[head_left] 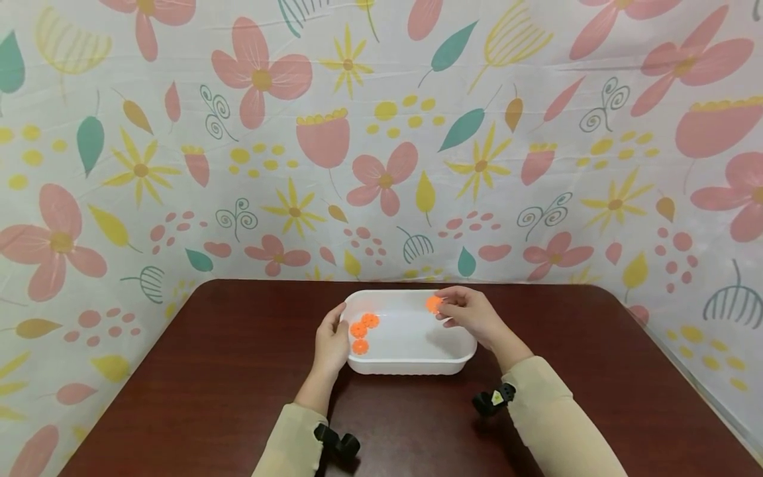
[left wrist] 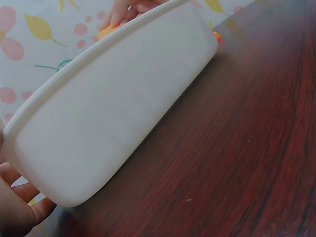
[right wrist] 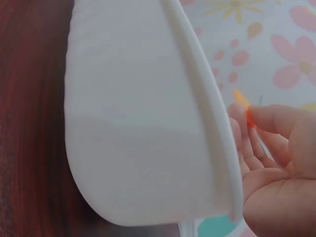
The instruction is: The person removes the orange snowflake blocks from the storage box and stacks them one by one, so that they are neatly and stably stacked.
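Observation:
A white rectangular basin (head_left: 411, 366) stands on the table, in the middle of the head view. My left hand (head_left: 332, 338) grips its left end; fingers (left wrist: 25, 191) show against the end wall in the left wrist view. Over the far right part of the basin, my right hand (head_left: 471, 315) pinches a small orange disc (head_left: 434, 304) between thumb and fingertips. The right wrist view shows that disc (right wrist: 244, 107) edge-on, beyond the rim. Inside, near the left wall, lie three orange scalloped discs (head_left: 360, 346), flat on the bottom.
The dark red-brown wooden table (head_left: 238, 397) has rounded far corners. Behind it hangs a flower-patterned cloth (head_left: 381, 199). A small orange thing (left wrist: 218, 37) shows past the basin's end in the left wrist view. Black wrist devices (head_left: 493, 400) sit on both sleeves.

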`<state>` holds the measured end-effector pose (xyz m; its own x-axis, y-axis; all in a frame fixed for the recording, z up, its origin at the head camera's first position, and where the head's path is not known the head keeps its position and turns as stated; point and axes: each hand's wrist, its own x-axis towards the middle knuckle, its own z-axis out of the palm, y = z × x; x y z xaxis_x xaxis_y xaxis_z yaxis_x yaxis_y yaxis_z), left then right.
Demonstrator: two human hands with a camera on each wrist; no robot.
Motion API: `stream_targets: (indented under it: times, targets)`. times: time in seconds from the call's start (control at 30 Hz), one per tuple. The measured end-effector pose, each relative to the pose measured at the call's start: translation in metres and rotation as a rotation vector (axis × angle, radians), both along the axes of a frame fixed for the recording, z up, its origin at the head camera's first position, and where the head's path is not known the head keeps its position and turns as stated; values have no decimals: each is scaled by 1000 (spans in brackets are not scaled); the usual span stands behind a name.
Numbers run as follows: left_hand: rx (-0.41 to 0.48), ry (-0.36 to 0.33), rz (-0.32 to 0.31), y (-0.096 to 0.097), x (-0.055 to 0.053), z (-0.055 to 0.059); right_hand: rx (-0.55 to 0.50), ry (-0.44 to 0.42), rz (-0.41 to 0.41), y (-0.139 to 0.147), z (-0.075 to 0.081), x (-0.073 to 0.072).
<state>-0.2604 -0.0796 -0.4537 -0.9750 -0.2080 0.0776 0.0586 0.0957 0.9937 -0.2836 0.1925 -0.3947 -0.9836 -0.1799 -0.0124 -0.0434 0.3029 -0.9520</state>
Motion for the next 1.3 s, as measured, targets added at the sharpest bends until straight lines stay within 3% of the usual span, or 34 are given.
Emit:
stream_targets:
  times: [0.63, 1.3]
  targets:
    - [-4, 2, 15, 1, 0, -1, -94, -2, -123, 39, -8, 8]
    - [-14, -8, 18, 0, 0, 2, -225, -40, -253, 71, -39, 23]
